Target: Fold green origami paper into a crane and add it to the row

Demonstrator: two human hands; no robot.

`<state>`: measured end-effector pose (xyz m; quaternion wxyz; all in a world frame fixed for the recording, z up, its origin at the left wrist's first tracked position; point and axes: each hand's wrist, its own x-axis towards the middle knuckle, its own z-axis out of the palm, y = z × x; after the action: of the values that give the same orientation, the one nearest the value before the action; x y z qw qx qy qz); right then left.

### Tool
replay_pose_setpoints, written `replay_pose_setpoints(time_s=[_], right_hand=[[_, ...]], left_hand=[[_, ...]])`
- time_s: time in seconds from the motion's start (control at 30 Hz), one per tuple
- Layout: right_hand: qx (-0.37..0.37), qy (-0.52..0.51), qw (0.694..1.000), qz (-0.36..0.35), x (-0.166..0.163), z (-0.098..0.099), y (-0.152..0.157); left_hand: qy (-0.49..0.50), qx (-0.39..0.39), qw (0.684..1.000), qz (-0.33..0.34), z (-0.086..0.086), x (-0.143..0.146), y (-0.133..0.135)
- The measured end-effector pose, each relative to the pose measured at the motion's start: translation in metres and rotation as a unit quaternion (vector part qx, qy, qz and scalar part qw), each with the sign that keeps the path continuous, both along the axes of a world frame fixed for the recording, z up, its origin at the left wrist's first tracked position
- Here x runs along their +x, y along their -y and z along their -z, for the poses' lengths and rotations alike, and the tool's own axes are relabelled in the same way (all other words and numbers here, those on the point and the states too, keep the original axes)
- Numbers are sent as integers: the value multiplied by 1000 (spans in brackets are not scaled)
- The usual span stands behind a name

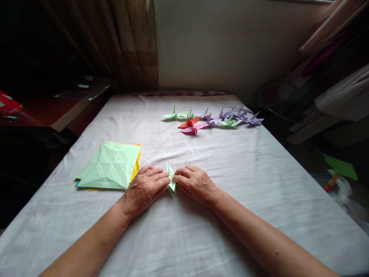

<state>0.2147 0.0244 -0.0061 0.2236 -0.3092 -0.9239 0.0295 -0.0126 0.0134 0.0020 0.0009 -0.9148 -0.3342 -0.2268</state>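
A small piece of folded light-green paper lies on the cloth-covered table, its pointed ends toward and away from me. My left hand has its fingers on the paper's left edge. From the other side, my right hand presses its fingertips to the right edge, with the fingers bent and close together. The thumbs are mostly hidden beneath the hands. Left of my left hand sits a stack of square paper sheets, a creased light-green one on top and yellow showing at the side.
Several folded paper cranes in green, purple, red and pink stand at the back right, among them a pink crane. A brown side table with a clear plastic packet is at the left. Clothes hang at the right.
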Motion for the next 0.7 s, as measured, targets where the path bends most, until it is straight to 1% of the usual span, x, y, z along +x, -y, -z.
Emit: replay_pose_setpoints(time_s=[0.07, 0.13, 0.3, 0.47, 0.6, 0.7], right_hand=[[-7, -6, 1000, 4, 0, -1, -1], [-28, -23, 999, 17, -1, 0, -2], [-104, -78, 989, 67, -6, 4, -5], [-165, -106, 975, 106, -11, 6, -6], [-170, -116, 969, 134, -15, 5, -3], [-161, -120, 968, 150, -17, 5, -1]], left_hand=[[12, 8, 1000, -4, 0, 2, 0], [26, -6, 999, -18, 1, 3, 0], [74, -98, 990, -71, 5, 3, 0], [141, -153, 972, -110, 6, 5, -2], [147, -184, 963, -131, 7, 8, -2], [142, -190, 961, -145, 7, 10, -2]])
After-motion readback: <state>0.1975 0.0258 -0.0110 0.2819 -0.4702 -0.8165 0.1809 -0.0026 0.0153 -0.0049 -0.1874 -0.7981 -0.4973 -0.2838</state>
